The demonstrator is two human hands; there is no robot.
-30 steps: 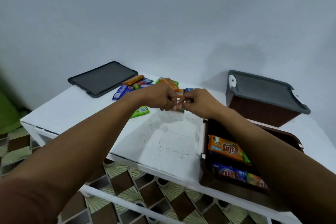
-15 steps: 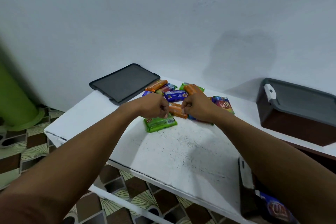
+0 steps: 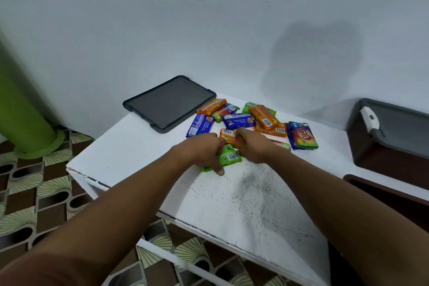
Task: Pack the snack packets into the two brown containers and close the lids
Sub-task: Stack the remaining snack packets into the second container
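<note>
Several snack packets lie in a pile (image 3: 264,116) at the back of the white table (image 3: 232,204). My left hand (image 3: 204,153) grips a green packet (image 3: 229,158) at the pile's near edge, thumb down on the table. My right hand (image 3: 254,147) curls its fingers over an orange packet (image 3: 228,135) just behind it. The two hands almost touch. A brown container with its grey lid on (image 3: 390,146) stands at the right. The rim of a second, open brown container (image 3: 383,189) shows at the right edge, its inside out of view.
A loose dark grey lid (image 3: 169,102) lies flat at the table's back left corner, touching the pile. A green pillar (image 3: 21,104) stands on the patterned floor at left. A white wall runs behind the table. The table's near edge is chipped.
My hands came down from holding a packet between them onto the pile. The view swung left, so the open container has slid almost out of view.
</note>
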